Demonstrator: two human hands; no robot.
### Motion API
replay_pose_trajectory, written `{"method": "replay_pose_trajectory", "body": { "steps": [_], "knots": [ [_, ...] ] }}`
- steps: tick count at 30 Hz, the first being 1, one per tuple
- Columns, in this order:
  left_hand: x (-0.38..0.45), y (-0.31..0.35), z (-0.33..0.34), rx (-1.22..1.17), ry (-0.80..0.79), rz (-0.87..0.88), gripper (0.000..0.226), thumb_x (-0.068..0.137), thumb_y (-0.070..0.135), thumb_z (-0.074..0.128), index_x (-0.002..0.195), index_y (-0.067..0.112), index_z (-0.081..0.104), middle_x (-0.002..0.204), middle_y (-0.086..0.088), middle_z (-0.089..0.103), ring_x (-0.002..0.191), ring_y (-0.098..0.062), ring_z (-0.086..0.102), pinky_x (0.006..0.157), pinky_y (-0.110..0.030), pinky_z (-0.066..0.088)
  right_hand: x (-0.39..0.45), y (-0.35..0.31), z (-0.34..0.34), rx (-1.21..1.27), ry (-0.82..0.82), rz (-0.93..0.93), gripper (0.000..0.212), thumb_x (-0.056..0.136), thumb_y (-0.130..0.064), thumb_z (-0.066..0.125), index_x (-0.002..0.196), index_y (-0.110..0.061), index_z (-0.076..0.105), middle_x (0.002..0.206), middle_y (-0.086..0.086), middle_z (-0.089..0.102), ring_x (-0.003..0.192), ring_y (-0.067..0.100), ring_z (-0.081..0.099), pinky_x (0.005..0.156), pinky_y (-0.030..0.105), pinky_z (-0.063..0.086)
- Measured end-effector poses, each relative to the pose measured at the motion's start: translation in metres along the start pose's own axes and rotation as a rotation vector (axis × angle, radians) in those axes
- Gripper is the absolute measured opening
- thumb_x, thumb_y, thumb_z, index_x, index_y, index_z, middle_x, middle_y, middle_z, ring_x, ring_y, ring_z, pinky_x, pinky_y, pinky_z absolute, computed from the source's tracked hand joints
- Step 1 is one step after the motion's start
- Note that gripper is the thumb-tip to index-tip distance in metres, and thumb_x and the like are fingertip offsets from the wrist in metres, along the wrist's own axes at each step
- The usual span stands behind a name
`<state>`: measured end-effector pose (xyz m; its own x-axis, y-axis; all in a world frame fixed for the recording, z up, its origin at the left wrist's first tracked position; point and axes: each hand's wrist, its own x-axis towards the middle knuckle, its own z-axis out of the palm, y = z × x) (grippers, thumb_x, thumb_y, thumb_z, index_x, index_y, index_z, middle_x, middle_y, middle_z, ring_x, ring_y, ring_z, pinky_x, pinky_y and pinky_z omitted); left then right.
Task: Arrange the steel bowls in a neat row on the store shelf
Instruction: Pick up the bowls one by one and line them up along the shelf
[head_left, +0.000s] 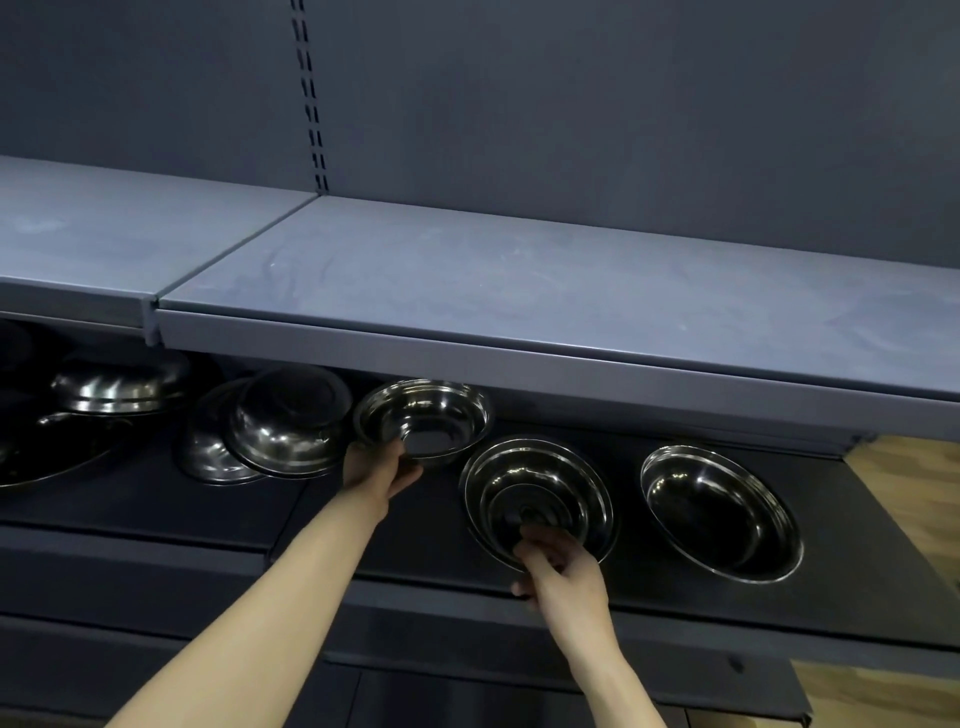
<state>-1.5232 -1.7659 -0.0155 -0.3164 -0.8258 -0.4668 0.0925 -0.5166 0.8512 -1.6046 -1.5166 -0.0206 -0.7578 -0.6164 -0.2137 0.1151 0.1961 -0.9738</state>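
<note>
Several steel bowls lie on a dark lower shelf (395, 525). My left hand (379, 467) grips the near rim of a bowl (423, 415) held tilted just under the upper shelf. My right hand (558, 566) pinches the near rim of a nested stack of bowls (535, 493) resting on the shelf. To the right a single wide bowl (719, 512) sits alone. Left of the held bowl, upturned bowls (283, 426) lean in a loose pile.
A grey upper shelf (519, 291) overhangs the bowls, with a dark back panel above it. At far left lie a steel lid (117, 384) and a dark pan (47, 447). Wooden floor (914, 499) shows at the right, past the shelf end.
</note>
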Motion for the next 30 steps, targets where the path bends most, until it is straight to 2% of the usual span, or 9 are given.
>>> {"method": "replay_pose_trajectory", "body": {
  "steps": [3,7,9,12,17,20,23,26,30],
  "knots": [
    [-0.013,0.009,-0.004,-0.071,-0.036,0.025,0.028,0.089,0.004,0.064,0.116,0.005,0.062,0.107,-0.015,0.071,0.093,-0.026,0.071,0.067,-0.036,0.062,0.001,-0.001,-0.001,0.018,0.002,0.004,0.017,0.093,-0.013,0.068,0.107,-0.022,0.075,0.097,0.003,0.076,0.059,0.02,0.071,0.08,0.044,0.06],
    [-0.043,0.028,-0.012,-0.064,-0.107,0.07,0.028,0.089,0.003,0.063,0.117,0.005,0.061,0.102,-0.016,0.073,0.092,-0.028,0.072,0.072,-0.037,0.061,0.002,-0.008,-0.007,0.065,0.03,-0.017,0.013,0.096,-0.013,0.066,0.105,-0.02,0.073,0.093,0.005,0.078,0.059,0.019,0.069,0.059,0.032,0.053],
    [-0.065,0.038,-0.018,0.049,-0.165,0.119,0.025,0.09,0.004,0.062,0.115,0.006,0.062,0.102,-0.016,0.074,0.093,-0.029,0.073,0.072,-0.036,0.061,0.006,-0.013,-0.012,0.108,0.065,-0.032,0.012,0.099,-0.025,0.065,0.107,-0.02,0.071,0.095,0.005,0.078,0.058,0.017,0.067,0.055,0.029,0.051],
    [-0.097,0.042,-0.025,0.216,-0.304,0.183,0.024,0.09,0.005,0.063,0.114,0.007,0.064,0.101,-0.016,0.074,0.093,-0.032,0.072,0.081,-0.042,0.06,0.009,-0.027,-0.017,0.16,0.097,-0.051,0.035,0.098,-0.046,0.06,0.119,-0.018,0.066,0.094,0.008,0.077,0.06,0.018,0.067,0.055,0.028,0.054],
    [-0.125,0.026,-0.019,0.344,-0.434,0.147,0.02,0.091,0.007,0.06,0.11,0.01,0.066,0.098,-0.022,0.072,0.081,-0.027,0.07,0.078,-0.039,0.058,0.011,-0.043,-0.024,0.251,0.081,-0.015,0.033,0.099,-0.041,0.061,0.132,-0.035,0.058,0.113,-0.002,0.072,0.087,0.019,0.072,0.06,0.028,0.057],
    [-0.124,0.018,-0.012,0.348,-0.443,0.147,0.023,0.095,0.017,0.061,0.118,0.015,0.062,0.104,-0.02,0.072,0.084,-0.029,0.072,0.077,-0.038,0.059,0.014,-0.044,-0.034,0.214,0.129,-0.03,0.022,0.099,-0.022,0.06,0.12,-0.021,0.068,0.097,0.003,0.074,0.072,0.016,0.067,0.055,0.026,0.053],
    [-0.116,0.015,-0.01,0.373,-0.408,0.153,0.03,0.098,0.035,0.056,0.126,0.026,0.054,0.114,-0.007,0.071,0.089,-0.026,0.074,0.076,-0.036,0.059,0.016,-0.045,-0.045,0.23,0.189,-0.029,0.016,0.099,-0.02,0.061,0.109,-0.017,0.072,0.086,0.001,0.072,0.063,0.014,0.062,0.055,0.028,0.053],
    [-0.098,0.01,-0.021,0.538,-0.293,0.22,0.033,0.098,0.038,0.055,0.131,0.031,0.052,0.121,0.004,0.065,0.092,-0.018,0.073,0.08,-0.033,0.058,0.018,-0.041,-0.056,0.248,0.238,-0.048,0.014,0.097,-0.023,0.064,0.109,-0.023,0.071,0.098,0.003,0.076,0.074,0.021,0.066,0.061,0.031,0.056],
    [-0.075,0.001,-0.048,0.8,-0.126,0.252,0.041,0.092,0.04,0.062,0.131,0.029,0.055,0.123,0.006,0.064,0.105,-0.015,0.064,0.098,-0.041,0.052,0.018,-0.032,-0.069,0.257,0.293,-0.05,0.02,0.098,-0.019,0.063,0.117,-0.022,0.067,0.106,0.004,0.075,0.086,0.024,0.073,0.061,0.029,0.057]
  ]
}}
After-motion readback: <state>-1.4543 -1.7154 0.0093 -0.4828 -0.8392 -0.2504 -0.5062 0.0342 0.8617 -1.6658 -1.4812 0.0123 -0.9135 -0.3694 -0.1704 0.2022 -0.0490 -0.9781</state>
